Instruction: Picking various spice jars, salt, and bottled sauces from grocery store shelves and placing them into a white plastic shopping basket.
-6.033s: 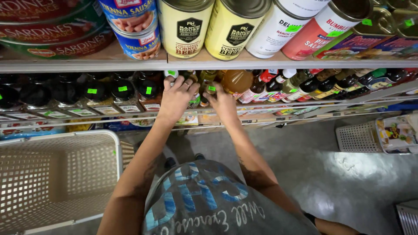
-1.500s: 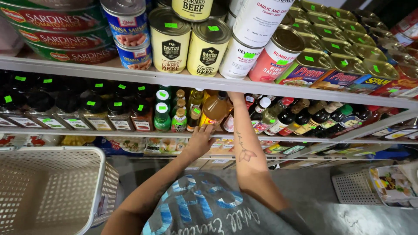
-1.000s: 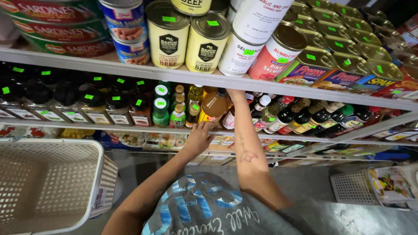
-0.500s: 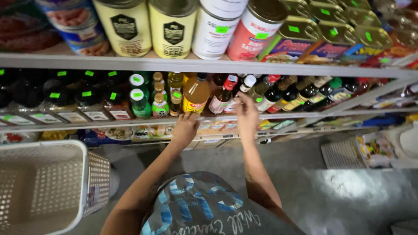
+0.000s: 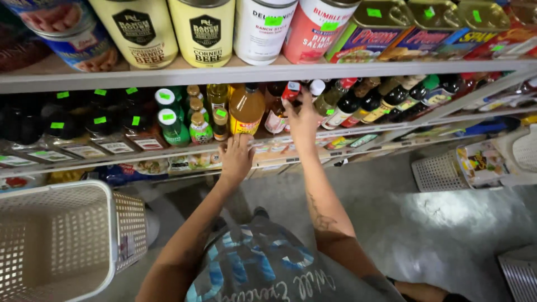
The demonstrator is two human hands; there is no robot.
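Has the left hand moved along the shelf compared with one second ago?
No. The left hand rests on the shelf edge just below the amber bottle, as before.

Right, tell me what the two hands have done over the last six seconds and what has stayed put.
Six seconds ago both hands were up together among the middle bottles. Since then the left hand has dropped to the shelf edge, below the amber bottle. The right hand has shifted right and now fingers a small red-capped bottle; whether it grips it is unclear. The cans above and the white basket stayed put.
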